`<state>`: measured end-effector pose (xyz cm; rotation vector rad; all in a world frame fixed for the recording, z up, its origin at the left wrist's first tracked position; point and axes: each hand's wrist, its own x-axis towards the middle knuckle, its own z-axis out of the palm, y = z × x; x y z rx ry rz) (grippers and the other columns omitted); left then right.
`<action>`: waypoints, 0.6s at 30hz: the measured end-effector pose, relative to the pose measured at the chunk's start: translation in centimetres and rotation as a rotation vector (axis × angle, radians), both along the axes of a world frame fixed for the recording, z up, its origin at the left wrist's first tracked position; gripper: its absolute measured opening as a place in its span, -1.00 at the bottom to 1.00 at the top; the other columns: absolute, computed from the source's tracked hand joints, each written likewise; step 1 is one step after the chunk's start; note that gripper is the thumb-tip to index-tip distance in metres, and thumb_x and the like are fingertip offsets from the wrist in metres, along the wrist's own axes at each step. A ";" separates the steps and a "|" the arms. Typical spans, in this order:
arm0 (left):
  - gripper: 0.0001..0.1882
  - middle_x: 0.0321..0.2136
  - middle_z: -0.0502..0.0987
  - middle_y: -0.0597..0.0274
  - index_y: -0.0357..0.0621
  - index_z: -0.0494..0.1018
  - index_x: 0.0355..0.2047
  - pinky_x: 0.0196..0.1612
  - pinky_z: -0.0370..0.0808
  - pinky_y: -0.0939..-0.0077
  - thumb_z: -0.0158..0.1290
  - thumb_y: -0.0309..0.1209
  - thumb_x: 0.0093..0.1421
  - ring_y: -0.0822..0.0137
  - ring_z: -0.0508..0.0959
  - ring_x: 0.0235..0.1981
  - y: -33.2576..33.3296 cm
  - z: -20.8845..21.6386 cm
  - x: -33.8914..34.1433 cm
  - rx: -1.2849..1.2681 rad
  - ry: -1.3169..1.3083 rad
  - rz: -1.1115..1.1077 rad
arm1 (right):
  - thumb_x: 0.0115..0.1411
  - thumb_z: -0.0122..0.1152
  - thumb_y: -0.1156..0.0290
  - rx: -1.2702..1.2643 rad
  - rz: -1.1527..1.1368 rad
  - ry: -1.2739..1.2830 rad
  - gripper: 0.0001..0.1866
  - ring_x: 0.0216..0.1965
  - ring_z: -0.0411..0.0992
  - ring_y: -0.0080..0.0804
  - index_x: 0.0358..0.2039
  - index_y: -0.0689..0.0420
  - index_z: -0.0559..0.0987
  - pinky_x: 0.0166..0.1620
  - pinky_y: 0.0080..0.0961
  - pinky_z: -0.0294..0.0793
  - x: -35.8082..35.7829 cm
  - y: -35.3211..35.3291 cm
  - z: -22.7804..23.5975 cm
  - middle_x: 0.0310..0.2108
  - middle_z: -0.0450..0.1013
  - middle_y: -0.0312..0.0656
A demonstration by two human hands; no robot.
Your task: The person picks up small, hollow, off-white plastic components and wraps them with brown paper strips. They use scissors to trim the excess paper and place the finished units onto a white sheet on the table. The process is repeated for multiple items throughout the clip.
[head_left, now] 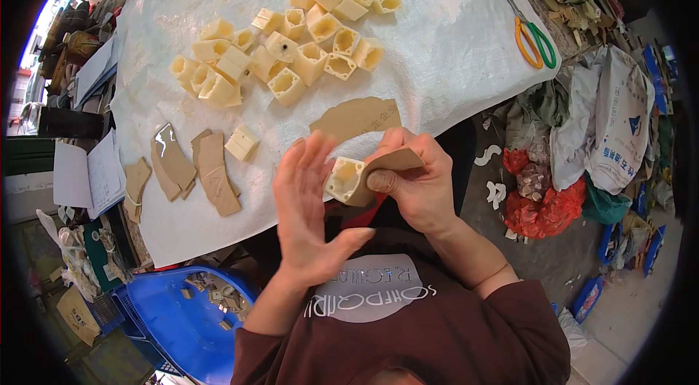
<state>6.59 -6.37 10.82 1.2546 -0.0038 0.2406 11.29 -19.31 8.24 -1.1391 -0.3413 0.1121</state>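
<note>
My right hand (428, 188) grips a brown card-like piece (399, 160) together with a hollow cream plastic block (342, 183). The card lies against the block's side, with my thumb pressing on it. Left of the block, my left hand (306, 214) is open, its fingers and thumb spread and slightly blurred. A wider brown piece with print (357, 117) lies flat just beyond my hands. One single cream block (242, 143) rests on the white sheet to the left. Farther off, several similar hollow blocks (309, 61) are heaped loosely.
A white woven sheet (437, 43) covers the table. Curved brown pieces (215, 174) lie at its left. Scissors with orange and green handles (535, 43) are at far right. A blue basin (175, 312) stands lower left; red bags (546, 210) sit on the right floor.
</note>
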 end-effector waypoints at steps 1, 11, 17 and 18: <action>-0.34 -0.10 0.28 0.08 -0.21 0.14 -0.01 -0.15 0.38 0.48 0.20 -0.62 -0.12 0.36 0.36 -0.12 0.1 -0.8 -0.1 0.046 0.034 0.011 | 0.00 0.20 0.63 0.005 -0.028 -0.008 -0.84 -0.43 0.34 -0.57 -0.42 0.19 0.41 -0.36 -0.66 0.38 -0.2 0.4 0.2 -0.46 0.38 -0.23; -0.61 -0.30 0.35 0.23 -0.34 0.35 -0.22 -0.21 0.40 0.59 0.19 -0.64 -0.10 0.45 0.42 -0.28 2.0 -0.6 -0.5 0.167 0.159 -0.103 | 0.07 0.17 0.51 -0.091 0.100 -0.043 -0.89 -0.40 0.30 -0.56 -0.43 0.21 0.41 -0.36 -0.67 0.34 0.2 -0.4 -0.2 -0.36 0.37 -0.15; -0.56 -0.32 0.38 0.19 -0.34 0.38 -0.21 -0.26 0.39 0.60 0.25 -0.56 -0.14 0.42 0.42 -0.31 2.9 -1.0 -0.4 0.254 0.037 -0.212 | 0.05 0.22 0.45 -0.028 0.278 0.199 -0.84 -0.44 0.32 -0.58 -0.47 0.22 0.41 -0.39 -0.66 0.35 -0.1 -0.7 0.9 -0.41 0.38 -0.17; -0.56 -0.33 0.39 0.18 -0.33 0.38 -0.21 -0.26 0.38 0.59 0.24 -0.57 -0.15 0.40 0.42 -0.31 2.8 -0.8 -0.3 0.271 0.031 -0.211 | 0.05 0.22 0.45 -0.021 0.284 0.222 -0.83 -0.45 0.32 -0.59 -0.47 0.22 0.41 -0.39 -0.66 0.35 -0.1 -0.8 0.9 -0.42 0.38 -0.17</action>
